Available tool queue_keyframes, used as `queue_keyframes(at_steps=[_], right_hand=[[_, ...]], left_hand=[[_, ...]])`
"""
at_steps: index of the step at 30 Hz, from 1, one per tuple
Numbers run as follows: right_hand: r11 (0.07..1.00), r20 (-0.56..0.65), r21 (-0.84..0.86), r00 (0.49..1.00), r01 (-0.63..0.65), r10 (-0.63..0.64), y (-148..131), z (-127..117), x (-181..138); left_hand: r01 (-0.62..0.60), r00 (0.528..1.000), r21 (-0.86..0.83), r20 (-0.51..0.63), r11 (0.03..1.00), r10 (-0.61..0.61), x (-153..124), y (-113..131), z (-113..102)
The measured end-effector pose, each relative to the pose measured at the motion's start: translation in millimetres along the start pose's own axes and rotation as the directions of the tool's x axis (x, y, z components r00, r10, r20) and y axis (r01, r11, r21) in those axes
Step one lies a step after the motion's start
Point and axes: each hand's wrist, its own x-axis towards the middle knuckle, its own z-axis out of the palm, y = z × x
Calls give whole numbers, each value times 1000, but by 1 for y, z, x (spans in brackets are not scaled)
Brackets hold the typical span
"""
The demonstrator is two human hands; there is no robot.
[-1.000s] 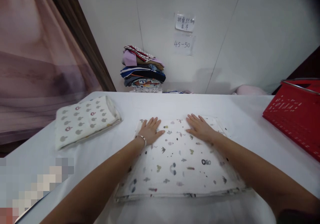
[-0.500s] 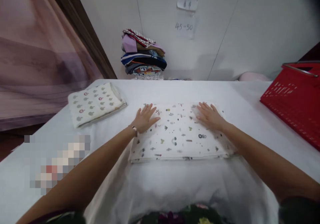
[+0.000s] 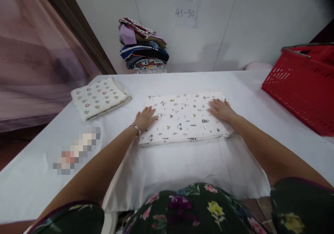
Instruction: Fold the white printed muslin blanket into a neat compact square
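The person's left hand (image 3: 145,118) and right hand (image 3: 221,109) are open, palms down with fingers spread, on opposite ends of a patterned cloth (image 3: 182,117). White with small grey, green and reddish motifs, the cloth is folded into a flat, layered rectangle. It lies around the middle of the tabletop (image 3: 235,86), its long axis running roughly along the far edge, layered side facing the near edge. Near the far left corner rests another folded cloth (image 3: 100,96). Toward the right edge stands a red basket (image 3: 294,84); its contents cannot be made out.
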Motion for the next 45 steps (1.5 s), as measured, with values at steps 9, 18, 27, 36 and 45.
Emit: queue_keyframes(at_steps=[9, 18, 27, 36, 45], right_hand=[[997, -85, -45, 994, -66, 62, 1, 13, -58], [976, -376, 219, 922, -10, 94, -25, 1, -68], [751, -193, 583, 950, 312, -245, -128, -12, -82], [780, -319, 388, 865, 491, -386, -139, 0, -93], [771, -247, 511, 924, 380, -291, -137, 5, -93]], left_hand=[[-98, 994, -35, -57, 995, 96, -49, 16, 20], [-161, 908, -287, -418, 944, 27, -55, 11, 25], [-510, 779, -41, -444, 859, 442, -86, 57, 39], [-589, 717, -20, -474, 808, 511, -86, 54, 42], [-577, 741, -99, -481, 810, 469, -86, 55, 43]])
